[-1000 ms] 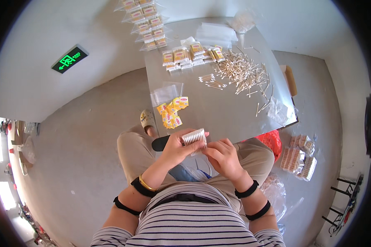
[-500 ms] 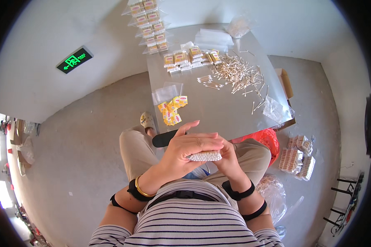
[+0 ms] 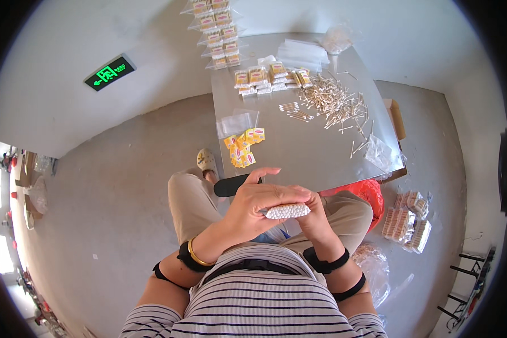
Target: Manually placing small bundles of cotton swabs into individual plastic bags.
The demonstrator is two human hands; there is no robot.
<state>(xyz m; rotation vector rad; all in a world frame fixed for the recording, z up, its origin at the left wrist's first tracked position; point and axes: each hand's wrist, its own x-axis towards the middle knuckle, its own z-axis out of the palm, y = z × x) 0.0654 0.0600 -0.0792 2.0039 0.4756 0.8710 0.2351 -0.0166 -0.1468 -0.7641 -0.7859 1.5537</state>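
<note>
Above my lap I hold a pack of cotton swabs (image 3: pixel 288 212), its white tips facing me in close rows. My left hand (image 3: pixel 257 200) lies over the top of the pack, thumb sticking up and away. From the other side my right hand (image 3: pixel 314 213) grips the pack's right end, its fingers partly hidden. Beyond my hands, yellow printed cards (image 3: pixel 242 153) lie at the table's near left beside clear plastic bags (image 3: pixel 234 125). A heap of loose cotton swabs (image 3: pixel 332 100) spreads over the table's right half, with a few small rows to its left.
On the metal table (image 3: pixel 287 152), filled swab packs (image 3: pixel 259 78) sit at the back, with a tall stack (image 3: pixel 217 34) at the far left corner. A red bag (image 3: pixel 369 197) hangs by the right edge. Bundled packs (image 3: pixel 405 221) and a clear bag (image 3: pixel 373 267) rest on the floor.
The pack has tilted so more of its white tips show, and my hands have shifted slightly to the right. The whole view has turned a little.
</note>
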